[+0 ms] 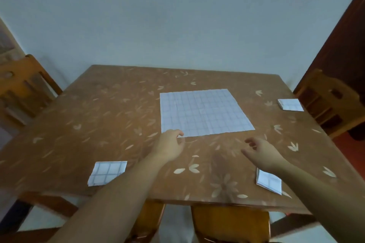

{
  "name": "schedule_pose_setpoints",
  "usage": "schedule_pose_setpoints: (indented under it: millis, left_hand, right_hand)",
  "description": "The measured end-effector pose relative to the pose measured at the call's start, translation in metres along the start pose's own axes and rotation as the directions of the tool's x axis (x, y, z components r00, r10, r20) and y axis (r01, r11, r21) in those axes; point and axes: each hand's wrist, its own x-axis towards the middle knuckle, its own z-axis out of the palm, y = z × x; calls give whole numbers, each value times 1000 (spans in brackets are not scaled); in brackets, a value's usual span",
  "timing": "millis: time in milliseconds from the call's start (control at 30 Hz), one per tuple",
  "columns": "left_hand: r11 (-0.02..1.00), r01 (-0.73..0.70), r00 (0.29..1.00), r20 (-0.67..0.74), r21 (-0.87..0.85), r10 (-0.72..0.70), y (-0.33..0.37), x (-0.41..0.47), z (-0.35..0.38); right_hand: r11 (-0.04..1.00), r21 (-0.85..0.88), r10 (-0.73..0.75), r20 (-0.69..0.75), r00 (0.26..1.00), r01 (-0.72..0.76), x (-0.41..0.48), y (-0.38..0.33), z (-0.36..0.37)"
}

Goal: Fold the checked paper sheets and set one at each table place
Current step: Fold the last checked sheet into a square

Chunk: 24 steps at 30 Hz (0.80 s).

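An unfolded checked paper sheet (205, 112) lies flat in the middle of the brown table (110, 116). My left hand (170, 145) is at the sheet's near left corner, its loosely curled fingertips touching that corner. My right hand (260, 153) hovers just short of the sheet's near edge, fingers relaxed and holding nothing. Three folded checked sheets lie on the table: one at the near left (107, 172), one at the near right (269, 181) partly behind my right forearm, and one at the far right edge (290, 104).
Wooden chairs stand at the left (25, 85), at the right (331, 102) and under the near edge (229, 223). The table's far edge meets a pale wall. A dark door is at the far right.
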Motion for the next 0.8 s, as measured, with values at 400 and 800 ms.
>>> schedule_pose_setpoints:
  millis: [400, 800]
  left_hand:
    - [978, 109, 989, 76, 176, -124, -32, 106, 67]
    - [857, 342, 935, -52, 386, -350, -62, 212, 166]
  right_hand:
    - [995, -84, -44, 142, 989, 57, 163, 22, 77]
    - [963, -255, -103, -52, 993, 86, 285, 34, 154]
